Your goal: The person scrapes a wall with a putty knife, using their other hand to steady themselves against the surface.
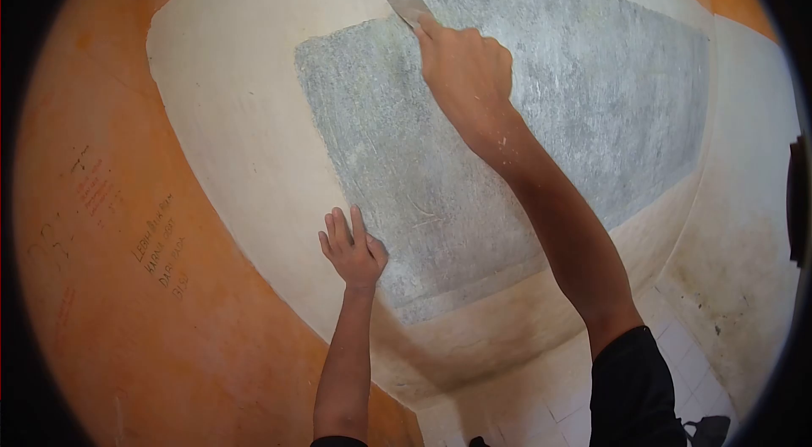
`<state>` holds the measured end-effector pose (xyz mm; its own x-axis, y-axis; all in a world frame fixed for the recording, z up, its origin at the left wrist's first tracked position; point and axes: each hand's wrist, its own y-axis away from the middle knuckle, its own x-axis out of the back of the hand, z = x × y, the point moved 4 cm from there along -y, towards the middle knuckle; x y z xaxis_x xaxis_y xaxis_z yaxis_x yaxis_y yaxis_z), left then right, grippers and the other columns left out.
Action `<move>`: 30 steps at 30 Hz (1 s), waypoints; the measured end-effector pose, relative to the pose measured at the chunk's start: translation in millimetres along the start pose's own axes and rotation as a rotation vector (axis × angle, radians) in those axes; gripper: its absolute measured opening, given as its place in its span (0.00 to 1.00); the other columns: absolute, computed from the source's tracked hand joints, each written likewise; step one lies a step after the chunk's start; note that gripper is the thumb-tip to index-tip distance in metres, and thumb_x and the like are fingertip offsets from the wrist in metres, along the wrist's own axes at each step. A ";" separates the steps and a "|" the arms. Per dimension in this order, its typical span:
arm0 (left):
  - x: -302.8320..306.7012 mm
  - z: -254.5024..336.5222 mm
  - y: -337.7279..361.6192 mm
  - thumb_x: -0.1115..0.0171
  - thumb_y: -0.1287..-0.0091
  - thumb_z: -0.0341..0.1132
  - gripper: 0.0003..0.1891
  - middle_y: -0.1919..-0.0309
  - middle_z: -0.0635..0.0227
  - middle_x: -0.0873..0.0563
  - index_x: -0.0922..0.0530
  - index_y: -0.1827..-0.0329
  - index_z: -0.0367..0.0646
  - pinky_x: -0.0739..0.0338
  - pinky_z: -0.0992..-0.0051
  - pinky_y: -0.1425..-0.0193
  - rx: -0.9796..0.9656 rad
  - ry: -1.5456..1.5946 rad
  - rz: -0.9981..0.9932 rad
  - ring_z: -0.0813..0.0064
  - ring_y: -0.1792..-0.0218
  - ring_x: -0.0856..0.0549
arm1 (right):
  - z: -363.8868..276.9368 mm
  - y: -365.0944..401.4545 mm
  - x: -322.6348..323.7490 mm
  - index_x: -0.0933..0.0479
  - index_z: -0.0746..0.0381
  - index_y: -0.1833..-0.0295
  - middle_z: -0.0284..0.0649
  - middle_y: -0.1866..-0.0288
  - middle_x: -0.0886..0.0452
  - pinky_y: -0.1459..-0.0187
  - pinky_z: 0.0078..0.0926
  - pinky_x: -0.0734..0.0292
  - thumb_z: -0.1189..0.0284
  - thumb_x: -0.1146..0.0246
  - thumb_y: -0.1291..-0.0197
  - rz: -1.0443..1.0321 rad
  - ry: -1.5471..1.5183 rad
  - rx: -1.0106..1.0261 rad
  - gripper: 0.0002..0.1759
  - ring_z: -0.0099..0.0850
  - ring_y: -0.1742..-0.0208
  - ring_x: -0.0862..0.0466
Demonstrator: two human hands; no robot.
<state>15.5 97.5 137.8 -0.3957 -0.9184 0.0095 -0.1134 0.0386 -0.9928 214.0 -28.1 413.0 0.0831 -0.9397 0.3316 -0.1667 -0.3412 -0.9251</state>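
My right hand (pixel 463 66) is raised high and grips a flat metal scraper (pixel 408 5), whose blade presses against the wall at the upper left edge of a large grey plastered patch (pixel 592 83). My left hand (pixel 351 251) rests flat on the wall, fingers spread, at the lower left border of the same grey patch, holding nothing. The handle of the scraper is hidden inside my fist.
A cream-white band of wall (pixel 245 134) surrounds the grey patch, and orange paint (pixel 110 278) with handwritten marks lies to the left. A white tiled floor (pixel 685 362) shows at lower right, with a dark object (pixel 706 428) on it.
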 end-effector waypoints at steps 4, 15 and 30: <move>-0.1 1.0 1.6 0.54 0.33 0.34 0.29 0.25 0.48 0.31 0.26 0.27 0.39 0.53 0.52 0.18 0.007 0.010 0.001 0.53 0.22 0.37 | -10.1 2.7 -8.0 0.18 0.58 0.46 0.47 0.78 0.16 0.75 0.38 0.20 0.63 0.45 0.24 0.125 0.100 0.020 0.15 0.41 0.75 0.12; -2.4 -0.7 4.3 0.53 0.32 0.36 0.28 0.26 0.50 0.30 0.25 0.27 0.43 0.53 0.52 0.18 0.014 -0.004 0.005 0.54 0.22 0.35 | -29.5 2.3 -12.2 0.18 0.64 0.54 0.46 0.70 0.12 0.68 0.32 0.14 0.76 0.36 0.37 0.025 0.037 -0.095 0.07 0.40 0.67 0.09; 48.3 14.5 -23.0 0.55 0.22 0.40 0.27 0.27 0.48 0.30 0.33 0.23 0.39 0.44 0.56 0.22 0.258 0.395 -0.178 0.55 0.25 0.33 | 5.1 96.7 -56.5 0.29 0.57 0.26 0.52 0.62 0.15 0.65 0.43 0.22 0.64 0.43 0.26 -0.070 -0.443 0.048 0.26 0.48 0.70 0.16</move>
<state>12.2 46.5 159.4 -0.7112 -0.6805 0.1765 -0.0015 -0.2496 -0.9684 198.2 -7.8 303.9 0.5071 -0.8109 0.2922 -0.1004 -0.3923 -0.9143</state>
